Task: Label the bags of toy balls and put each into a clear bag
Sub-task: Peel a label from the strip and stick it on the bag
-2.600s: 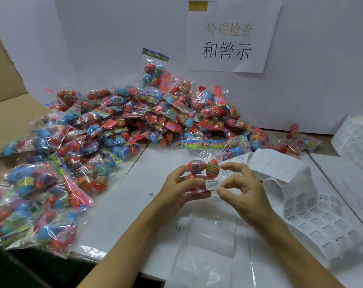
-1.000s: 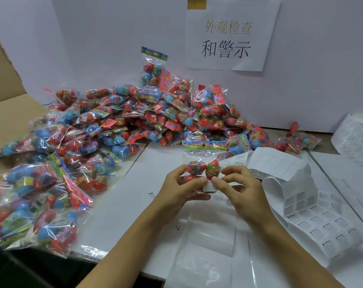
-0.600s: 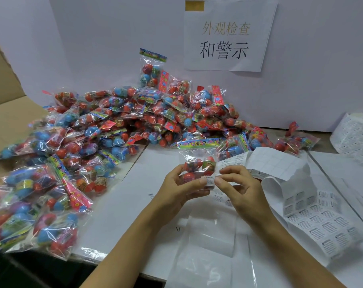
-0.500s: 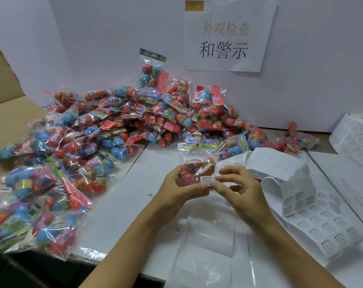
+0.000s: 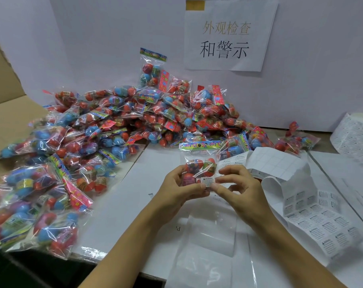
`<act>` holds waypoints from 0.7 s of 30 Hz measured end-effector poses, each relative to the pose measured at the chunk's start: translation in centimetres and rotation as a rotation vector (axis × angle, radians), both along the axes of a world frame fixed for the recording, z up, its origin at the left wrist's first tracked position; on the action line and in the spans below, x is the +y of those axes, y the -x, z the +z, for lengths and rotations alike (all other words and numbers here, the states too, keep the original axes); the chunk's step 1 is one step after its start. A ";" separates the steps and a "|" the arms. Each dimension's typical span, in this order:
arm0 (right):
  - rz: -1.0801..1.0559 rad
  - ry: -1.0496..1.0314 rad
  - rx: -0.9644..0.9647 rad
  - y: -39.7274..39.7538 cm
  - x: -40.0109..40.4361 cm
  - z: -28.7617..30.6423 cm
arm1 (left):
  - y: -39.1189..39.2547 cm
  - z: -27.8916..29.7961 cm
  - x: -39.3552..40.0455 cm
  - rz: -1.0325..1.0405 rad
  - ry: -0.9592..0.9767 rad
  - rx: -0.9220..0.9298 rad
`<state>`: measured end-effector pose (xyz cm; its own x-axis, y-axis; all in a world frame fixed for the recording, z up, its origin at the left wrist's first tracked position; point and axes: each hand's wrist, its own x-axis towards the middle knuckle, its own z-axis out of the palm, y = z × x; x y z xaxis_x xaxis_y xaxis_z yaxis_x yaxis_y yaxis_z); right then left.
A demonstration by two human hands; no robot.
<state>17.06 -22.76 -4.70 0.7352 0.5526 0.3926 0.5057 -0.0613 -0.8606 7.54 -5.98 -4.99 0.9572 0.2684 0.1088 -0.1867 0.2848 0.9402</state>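
White tabletop [image 5: 122, 204] carried heaped toy bags [image 5: 114, 132]. Both hands, left hand [image 5: 179, 188] and right hand [image 5: 238, 188], pinched one clear crinkly bag of red balls [image 5: 200, 167], thumbs pressing its small white warning label [image 5: 207, 180], above a flat clear bag [image 5: 207, 246].

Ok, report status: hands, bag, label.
Left hand holds bag of toy balls. Right hand pinches warning label at bag's lower edge. Clear bag lies empty below. Nothing in the way.

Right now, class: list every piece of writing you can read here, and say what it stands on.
"外观检查" and "和警示": paper sign on the back wall.
"WARNING": white label on the held bag; its small print is unreadable.
Label sheet and label roll: too small.
Bag headers: blurred.
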 end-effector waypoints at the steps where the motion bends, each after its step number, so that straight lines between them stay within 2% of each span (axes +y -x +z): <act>1: 0.007 0.005 0.002 0.0 -0.1 0.0 | 0.0 0.0 0.0 0.004 0.003 0.002; 9: -0.087 0.007 0.063 0.0 0.2 0.0 | 0.1 -0.2 -0.5 -0.016 -0.041 -0.010; 17: -0.039 0.015 0.016 0.0 0.2 -0.2 | 0.1 0.0 -0.3 0.023 -0.035 0.027; 21: -0.004 -0.078 0.184 -0.4 0.1 -0.1 | 0.0 0.3 -0.4 0.022 0.022 0.067</act>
